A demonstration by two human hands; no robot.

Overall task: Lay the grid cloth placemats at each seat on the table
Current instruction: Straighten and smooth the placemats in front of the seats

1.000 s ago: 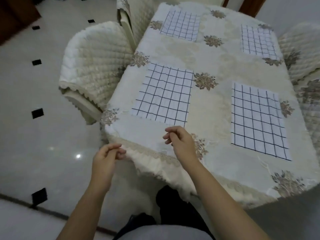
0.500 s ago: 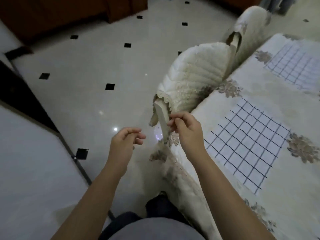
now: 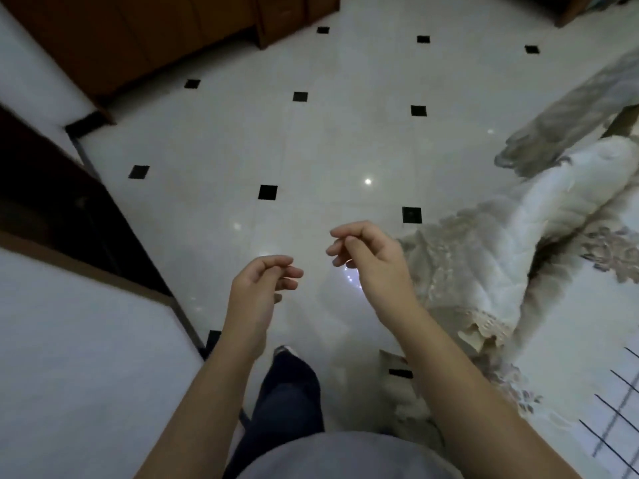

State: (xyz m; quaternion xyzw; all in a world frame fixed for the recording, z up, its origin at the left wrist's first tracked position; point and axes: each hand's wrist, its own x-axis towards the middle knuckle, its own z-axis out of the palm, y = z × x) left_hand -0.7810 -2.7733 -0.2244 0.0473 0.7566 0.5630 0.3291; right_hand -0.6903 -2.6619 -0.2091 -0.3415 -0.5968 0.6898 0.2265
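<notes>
Only a corner of one white grid cloth placemat (image 3: 620, 423) shows, at the lower right edge, lying flat on the cream tablecloth of the table (image 3: 567, 368). My left hand (image 3: 261, 292) hovers over the floor, left of the table, fingers loosely curled and holding nothing. My right hand (image 3: 371, 259) hangs beside the table's corner, also loosely curled and empty. Neither hand touches the cloth or the table. The other placemats are out of view.
A chair with a quilted cream cover (image 3: 560, 216) stands against the table's left side, with a second covered chair (image 3: 574, 112) behind it. Glossy white floor with black inset tiles (image 3: 311, 150) spreads ahead. Dark wooden cabinets (image 3: 166, 32) line the far wall; a dark doorway edge (image 3: 69, 209) lies left.
My view has swung left, away from the table top toward the floor. Both hands moved off the table corner and now hang over the floor. The four laid placemats slipped out of view.
</notes>
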